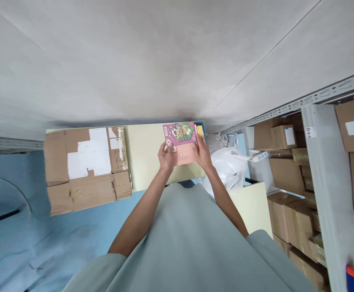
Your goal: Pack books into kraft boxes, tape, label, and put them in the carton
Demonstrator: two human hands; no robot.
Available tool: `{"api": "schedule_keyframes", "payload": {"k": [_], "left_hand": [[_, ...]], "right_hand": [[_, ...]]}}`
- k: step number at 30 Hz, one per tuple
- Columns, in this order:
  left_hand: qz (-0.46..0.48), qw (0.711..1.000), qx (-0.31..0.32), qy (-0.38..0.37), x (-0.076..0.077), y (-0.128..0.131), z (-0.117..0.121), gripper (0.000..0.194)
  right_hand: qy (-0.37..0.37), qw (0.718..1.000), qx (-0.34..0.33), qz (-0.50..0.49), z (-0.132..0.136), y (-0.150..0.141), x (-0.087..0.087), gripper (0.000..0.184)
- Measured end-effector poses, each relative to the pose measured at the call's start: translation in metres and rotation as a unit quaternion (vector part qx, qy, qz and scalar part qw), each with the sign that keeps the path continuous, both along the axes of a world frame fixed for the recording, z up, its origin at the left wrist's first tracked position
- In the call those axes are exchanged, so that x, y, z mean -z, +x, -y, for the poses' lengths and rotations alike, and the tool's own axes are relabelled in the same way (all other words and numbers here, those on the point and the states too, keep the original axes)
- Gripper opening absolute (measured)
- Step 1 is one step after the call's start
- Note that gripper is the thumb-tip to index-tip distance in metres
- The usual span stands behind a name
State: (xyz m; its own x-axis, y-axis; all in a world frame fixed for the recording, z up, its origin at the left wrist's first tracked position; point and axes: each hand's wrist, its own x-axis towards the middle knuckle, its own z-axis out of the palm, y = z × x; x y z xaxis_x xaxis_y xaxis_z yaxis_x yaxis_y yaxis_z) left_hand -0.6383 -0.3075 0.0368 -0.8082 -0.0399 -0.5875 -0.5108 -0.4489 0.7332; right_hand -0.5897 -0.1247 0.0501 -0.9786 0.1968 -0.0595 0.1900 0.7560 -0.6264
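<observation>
Over the pale yellow tabletop [146, 162], both of my hands grip the sides of a purple and pink printed packet [185, 155]. Its far part is purple with a colourful flower picture and lettering; the near part is plain pink with faint writing. Whether these are two pieces or one folded piece, I cannot tell. My left hand [166, 157] pinches the left edge, thumb on top. My right hand [203, 153] holds the right edge, its thumb on the pink part. The fingers underneath are hidden. Something yellow [199, 130] lies just beyond my right hand.
A flattened cardboard box [92, 188] with white paper patches covers the table's left part. White plastic bags [228, 166] bulge at the right. Farther right, a metal shelf rack [315, 162] holds several cardboard boxes [286, 172]. A grey wall [134, 61] rises behind the table.
</observation>
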Motion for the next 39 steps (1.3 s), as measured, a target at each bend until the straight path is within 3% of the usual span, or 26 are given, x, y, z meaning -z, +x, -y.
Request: {"api": "schedule_keyframes", "payload": {"k": [5, 9, 13, 17, 20, 23, 26, 28, 31, 35, 39], "left_hand": [[-0.006, 1.0, -0.012, -0.008, 0.006, -0.009, 0.036, 0.071], [-0.003, 0.998, -0.03, -0.051, 0.022, -0.016, 0.083, 0.064], [0.02, 0.987, -0.045, -0.155, 0.048, -0.025, 0.129, 0.046], [0.04, 0.946, 0.038, -0.319, 0.068, -0.031, 0.151, 0.037], [0.006, 0.92, 0.06, -0.387, 0.067, -0.028, 0.146, 0.042], [-0.108, 0.897, 0.075, -0.422, 0.052, -0.019, 0.116, 0.054], [-0.227, 0.901, 0.186, -0.318, 0.033, -0.006, 0.064, 0.048], [-0.239, 0.903, 0.248, -0.255, 0.023, 0.003, 0.029, 0.049], [-0.212, 0.905, 0.274, -0.247, 0.016, 0.013, -0.005, 0.055], [-0.16, 0.931, 0.245, -0.221, 0.016, 0.019, -0.006, 0.058], [-0.061, 0.969, 0.206, -0.125, 0.016, 0.016, 0.037, 0.066]], "right_hand": [[0.004, 0.999, 0.041, -0.032, 0.001, 0.008, 0.002, 0.072], [0.013, 0.998, 0.046, -0.046, 0.003, 0.016, 0.003, 0.065], [0.046, 0.993, 0.101, -0.028, 0.005, 0.019, 0.004, 0.063], [0.036, 0.985, 0.17, -0.013, 0.002, 0.014, 0.007, 0.072], [-0.003, 0.976, 0.217, -0.009, -0.008, 0.008, 0.013, 0.073], [-0.034, 0.972, 0.231, -0.017, -0.018, 0.004, 0.017, 0.063], [-0.019, 0.975, 0.221, -0.021, -0.02, 0.003, 0.017, 0.055], [0.007, 0.979, 0.203, -0.02, -0.015, 0.005, 0.015, 0.056], [0.041, 0.985, 0.169, -0.011, -0.002, 0.01, 0.012, 0.061], [0.048, 0.985, 0.162, 0.017, 0.017, 0.014, 0.009, 0.064], [0.001, 0.994, 0.103, 0.036, 0.044, 0.013, 0.006, 0.057]]}}
